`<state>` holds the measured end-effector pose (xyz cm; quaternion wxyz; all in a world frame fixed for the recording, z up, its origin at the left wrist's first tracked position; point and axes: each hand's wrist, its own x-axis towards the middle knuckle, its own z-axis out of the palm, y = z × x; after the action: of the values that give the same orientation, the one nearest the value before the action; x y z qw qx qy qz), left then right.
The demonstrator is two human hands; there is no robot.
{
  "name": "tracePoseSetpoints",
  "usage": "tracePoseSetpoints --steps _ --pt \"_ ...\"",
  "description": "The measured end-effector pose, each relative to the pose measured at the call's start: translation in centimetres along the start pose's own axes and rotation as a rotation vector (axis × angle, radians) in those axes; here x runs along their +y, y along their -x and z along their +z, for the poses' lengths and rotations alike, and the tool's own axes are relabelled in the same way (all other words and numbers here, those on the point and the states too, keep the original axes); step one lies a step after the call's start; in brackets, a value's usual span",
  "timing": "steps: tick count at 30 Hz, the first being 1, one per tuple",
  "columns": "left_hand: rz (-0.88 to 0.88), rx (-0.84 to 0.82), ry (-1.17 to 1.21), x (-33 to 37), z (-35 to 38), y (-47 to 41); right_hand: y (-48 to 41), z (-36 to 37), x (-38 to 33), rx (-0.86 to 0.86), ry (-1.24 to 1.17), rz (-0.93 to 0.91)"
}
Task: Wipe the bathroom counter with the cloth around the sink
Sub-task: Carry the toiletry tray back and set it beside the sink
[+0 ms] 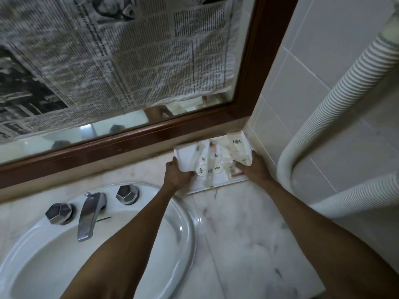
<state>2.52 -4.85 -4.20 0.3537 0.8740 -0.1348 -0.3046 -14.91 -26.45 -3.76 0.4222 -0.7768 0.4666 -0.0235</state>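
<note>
A white tray (185, 153) of small toiletry packets and round caps sits in the back right corner of the marble counter (244, 229). My left hand (176, 174) grips the tray's left front edge. My right hand (255, 169) holds its right side, fingers over the packets. The white oval sink (183, 229) lies at the lower left with a chrome faucet (89, 214) and two faceted knobs. No cloth is in view.
A wood-framed mirror (194, 128) covered with newspaper runs along the back of the counter. A white tiled wall (302, 87) closes the right side, with a ribbed white hose (336, 100) curving down close to the tray corner.
</note>
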Motion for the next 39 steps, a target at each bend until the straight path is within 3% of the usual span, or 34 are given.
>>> tracePoseSetpoints --steps 3,8,23,33,39 --pt "0.036 0.012 -0.019 -0.8 0.3 1.0 0.9 -0.2 0.5 -0.066 0.003 -0.045" --pt "0.135 -0.101 -0.127 -2.4 0.8 2.7 1.7 0.3 2.3 -0.132 0.248 -0.073" --pt "0.130 0.038 -0.237 -0.4 3.8 2.9 0.5 -0.6 1.2 -0.009 0.032 -0.120" --pt "0.185 -0.028 -0.419 0.5 0.5 4.7 2.9 0.5 -1.7 0.058 0.424 -0.165" --pt "0.261 -0.008 -0.131 -3.0 -7.7 10.6 6.9 3.6 -9.9 0.075 0.293 -0.383"
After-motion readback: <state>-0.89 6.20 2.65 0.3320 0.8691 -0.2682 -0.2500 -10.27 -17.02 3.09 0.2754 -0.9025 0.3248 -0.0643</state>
